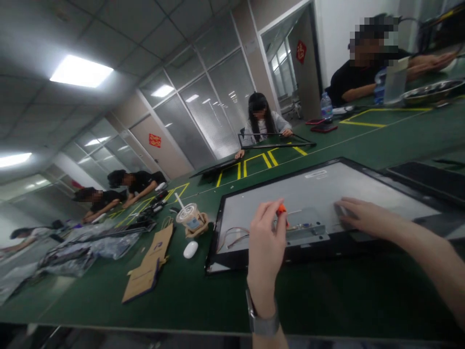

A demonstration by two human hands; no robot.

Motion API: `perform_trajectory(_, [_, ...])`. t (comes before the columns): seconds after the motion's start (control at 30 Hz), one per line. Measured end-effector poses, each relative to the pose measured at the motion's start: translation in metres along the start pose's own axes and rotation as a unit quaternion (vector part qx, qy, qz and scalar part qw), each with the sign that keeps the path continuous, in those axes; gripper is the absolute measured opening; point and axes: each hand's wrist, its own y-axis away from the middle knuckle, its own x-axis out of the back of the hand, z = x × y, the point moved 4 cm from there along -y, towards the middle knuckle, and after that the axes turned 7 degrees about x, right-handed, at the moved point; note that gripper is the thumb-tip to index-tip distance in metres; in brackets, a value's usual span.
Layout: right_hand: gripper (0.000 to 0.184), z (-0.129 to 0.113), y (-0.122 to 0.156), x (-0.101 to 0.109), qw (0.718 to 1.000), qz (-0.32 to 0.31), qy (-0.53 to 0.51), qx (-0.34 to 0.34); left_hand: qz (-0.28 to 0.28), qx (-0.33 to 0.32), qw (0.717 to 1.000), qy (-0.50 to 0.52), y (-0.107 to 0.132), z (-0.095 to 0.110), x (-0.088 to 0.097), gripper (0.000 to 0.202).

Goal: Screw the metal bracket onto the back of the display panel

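Observation:
A flat monitor panel (363, 186) lies face down on the green table (189, 295), its grey metal back up. My left hand (266, 242) is closed around an orange-handled screwdriver (281, 210), held upright over the small metal plate (308, 231) at the panel's near edge. My right hand (358, 215) rests flat on the panel's back just right of that plate, fingers stretched out. Thin wires (236, 236) run across the panel's left part.
A white mouse (190, 249), a drink cup with a straw (189, 216) and flattened cardboard (147, 266) lie left of the panel. Plastic bags (83, 247) are piled further left. Several people sit along the far side. A black frame (276, 141) and another panel (428, 177) lie nearby.

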Motion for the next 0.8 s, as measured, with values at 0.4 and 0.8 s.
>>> perform_trajectory(0.4, [0.048,-0.009,0.013,0.000,0.995,-0.041,0.083,-0.025,0.117,0.029,0.992,0.036,-0.007,-0.017,0.001,0.021])
perform_trajectory(0.8, [0.048,-0.010,0.014,0.002,0.992,-0.051,0.110,-0.020,0.126,0.042,0.984,0.116,-0.008,-0.019,-0.005,0.021])
